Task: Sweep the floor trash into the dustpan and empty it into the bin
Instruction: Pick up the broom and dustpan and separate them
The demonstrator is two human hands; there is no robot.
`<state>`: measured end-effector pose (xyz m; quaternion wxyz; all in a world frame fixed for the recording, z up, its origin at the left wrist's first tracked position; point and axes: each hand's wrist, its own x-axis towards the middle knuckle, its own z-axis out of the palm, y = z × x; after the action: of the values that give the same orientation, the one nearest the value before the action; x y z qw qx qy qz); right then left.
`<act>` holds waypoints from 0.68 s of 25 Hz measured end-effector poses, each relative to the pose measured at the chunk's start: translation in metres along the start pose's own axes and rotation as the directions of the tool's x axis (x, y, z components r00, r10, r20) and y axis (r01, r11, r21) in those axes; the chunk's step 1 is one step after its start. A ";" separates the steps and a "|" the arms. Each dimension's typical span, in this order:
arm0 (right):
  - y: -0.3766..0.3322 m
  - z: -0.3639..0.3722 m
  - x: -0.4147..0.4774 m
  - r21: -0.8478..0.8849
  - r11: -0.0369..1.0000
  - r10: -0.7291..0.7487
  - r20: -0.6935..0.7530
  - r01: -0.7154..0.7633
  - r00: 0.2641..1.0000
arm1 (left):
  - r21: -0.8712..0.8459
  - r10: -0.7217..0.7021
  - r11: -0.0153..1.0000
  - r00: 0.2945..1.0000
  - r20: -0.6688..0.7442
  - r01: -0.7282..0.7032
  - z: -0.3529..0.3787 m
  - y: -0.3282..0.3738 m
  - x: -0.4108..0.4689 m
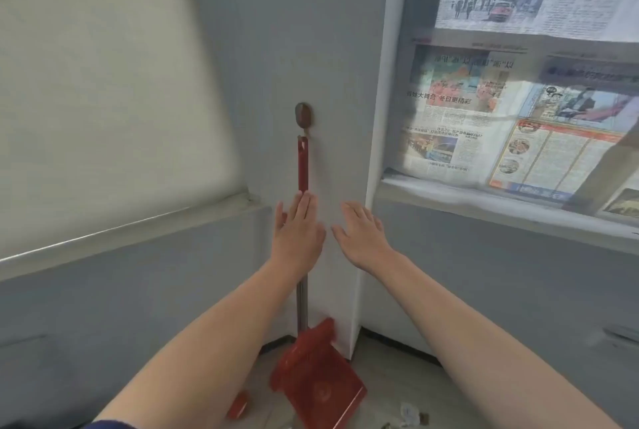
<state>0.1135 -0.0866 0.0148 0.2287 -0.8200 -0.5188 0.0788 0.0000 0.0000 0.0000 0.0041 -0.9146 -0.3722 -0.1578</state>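
A red long-handled dustpan [316, 383] stands upright in the corner, its pan on the floor. Its red handle [303, 162] rises along the pale wall to a brown hook [304, 114]. My left hand [298, 228] is flat and open in front of the handle's middle, fingers pointing up, holding nothing. My right hand [361, 229] is open just to the right of it, palm toward the wall, clear of the handle. A little crumpled trash [411, 414] lies on the floor right of the pan. No bin is in view.
A window with a cream blind [103, 82] and its sill [131, 224] fills the left. Newspapers [511, 110] cover the window on the right above a ledge [484, 200]. A small red wheel-like part [238, 406] sits on the floor left of the pan.
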 end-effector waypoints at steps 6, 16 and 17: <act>-0.041 0.031 0.072 0.199 0.948 0.245 0.039 -0.248 0.969 | -0.067 -0.010 0.998 0.998 0.059 0.014 0.030 -0.054 0.053; -0.073 0.080 0.148 0.466 0.774 0.481 0.007 -0.429 0.877 | -0.144 0.172 0.980 0.956 0.240 -0.140 0.078 -0.083 0.112; -0.069 0.084 0.150 0.469 0.765 0.498 0.003 -0.441 0.867 | -0.112 0.193 0.979 0.942 0.275 -0.168 0.088 -0.084 0.115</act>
<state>0.0938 0.0961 -0.0117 0.4181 -0.8499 -0.2487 0.2027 0.0448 0.1497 -0.0595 -0.0746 -0.9573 -0.2764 -0.0397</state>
